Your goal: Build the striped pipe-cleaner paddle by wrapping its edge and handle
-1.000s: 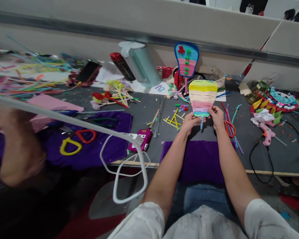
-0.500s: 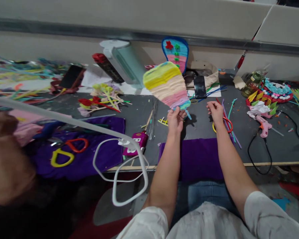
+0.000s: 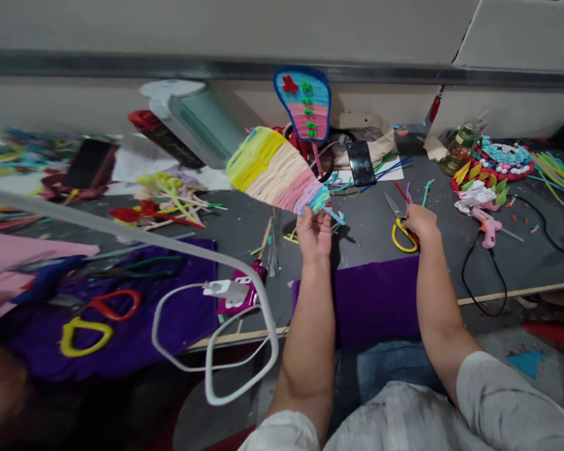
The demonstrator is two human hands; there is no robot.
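Observation:
My left hand (image 3: 314, 235) grips the narrow lower end of a fan-shaped piece (image 3: 275, 170) wound from fuzzy pipe cleaners in yellow, cream, pink and blue stripes. Loose blue ends stick out beside my fingers. Farther right, my right hand (image 3: 422, 222) is closed on the handles of a pair of scissors (image 3: 397, 230). Their yellow loop shows, while most of the red one is hidden under my fingers. The blades point up and left, slightly apart. Purple and teal pipe cleaners (image 3: 427, 191) lie just beyond that hand. A folded purple cloth (image 3: 376, 300) lies at the table edge between my forearms.
A finished-looking blue and pink fan (image 3: 303, 103) leans at the wall near a phone (image 3: 361, 163). A pink glue gun (image 3: 489, 227) with cord lies right. Left are a teal jug (image 3: 207, 122), a second pair of scissors (image 3: 87, 336) and a white cable (image 3: 207, 250) crossing the view.
My right hand has gone down onto the scissors and closed on them; their blades now show. The striped piece has tilted left in my left hand. The view has shifted, and another person's arm has dropped lower left.

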